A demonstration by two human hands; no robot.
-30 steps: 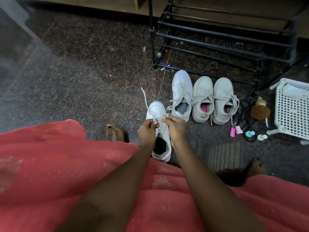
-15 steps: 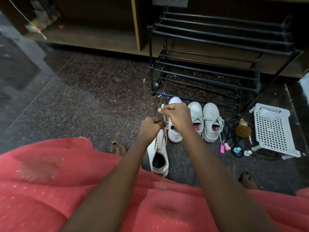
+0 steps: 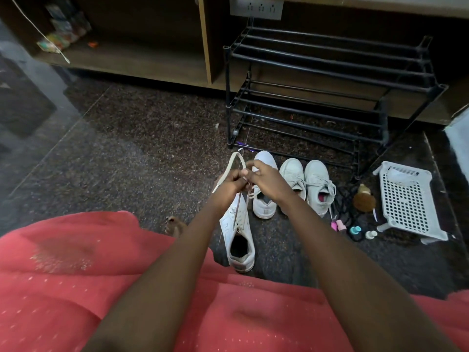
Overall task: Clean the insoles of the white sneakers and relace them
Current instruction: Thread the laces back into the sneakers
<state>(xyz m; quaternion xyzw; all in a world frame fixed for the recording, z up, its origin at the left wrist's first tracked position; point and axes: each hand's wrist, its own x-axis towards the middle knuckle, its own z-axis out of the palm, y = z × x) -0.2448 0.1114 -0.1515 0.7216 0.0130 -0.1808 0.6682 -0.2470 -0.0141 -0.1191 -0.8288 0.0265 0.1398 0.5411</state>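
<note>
Two hands working the lace of a white sneaker on the floor.

The sneaker [image 3: 239, 233] stands on the dark floor [image 3: 142, 174], heel toward the person. Its lace [image 3: 234, 161] rises from the eyelets into a loop above the toe. The left hand [image 3: 229, 182] is curled round the lace just under the loop, and the right hand [image 3: 267, 177], touching it, pinches the lace between thumb and fingertips. Both are raised above the shoe's front. The likely risks are that the loop slips from the pinch and goes slack, or that a hard pull tips the shoe, since nothing holds it down. A second sneaker [image 3: 264, 208] stands just beside it.
</note>
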